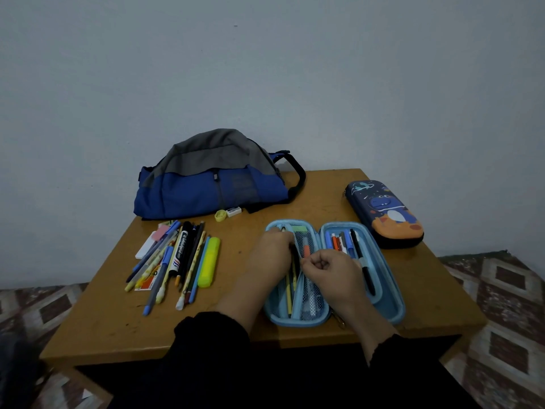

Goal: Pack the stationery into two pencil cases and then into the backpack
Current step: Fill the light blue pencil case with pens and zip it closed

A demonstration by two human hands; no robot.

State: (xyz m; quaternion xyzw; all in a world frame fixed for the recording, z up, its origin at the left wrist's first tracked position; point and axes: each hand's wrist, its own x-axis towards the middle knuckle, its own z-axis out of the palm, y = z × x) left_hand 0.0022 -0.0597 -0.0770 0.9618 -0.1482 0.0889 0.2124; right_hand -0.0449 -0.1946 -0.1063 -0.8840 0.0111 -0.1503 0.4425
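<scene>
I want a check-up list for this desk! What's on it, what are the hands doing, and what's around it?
Surface: brown wooden table, scuffed near the front edge.
Job's things: light blue pencil case open flat, pens in both halves; dinosaur pencil case closed at the right; blue and grey backpack lying at the back; loose pile of pens with a yellow highlighter at the left.
Clutter: white eraser and a small yellow round item by the backpack.
Hands: left hand grips a dark pen in the mesh pocket; right hand pinches the pocket edge.
Cables: nothing seen.
Surroundings: plain wall; patterned floor.
</scene>
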